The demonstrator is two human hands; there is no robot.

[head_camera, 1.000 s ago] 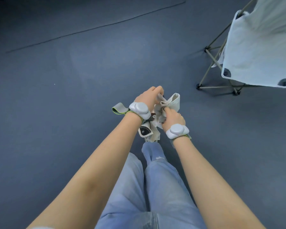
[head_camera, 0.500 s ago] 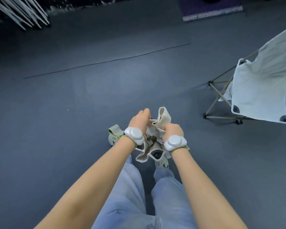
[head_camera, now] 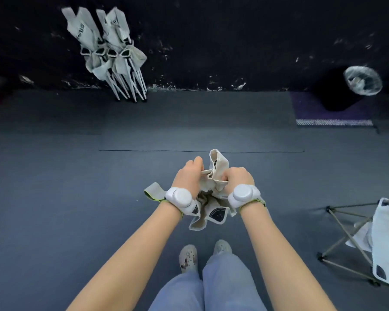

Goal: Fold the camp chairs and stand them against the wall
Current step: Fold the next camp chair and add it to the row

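I am gripping the collapsed beige canvas camp chair [head_camera: 213,198] with left hand [head_camera: 188,176] and right hand [head_camera: 237,177] both clenched on its bunched fabric, keeping it bundled for carrying toward the folded pale chairs [head_camera: 110,55] leaning on the black wall [head_camera: 234,41].

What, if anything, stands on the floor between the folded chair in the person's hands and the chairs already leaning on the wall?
Nothing visible. The folded chair is held in both hands; bare floor runs to the leaning chairs. The open chair stands off to the right.
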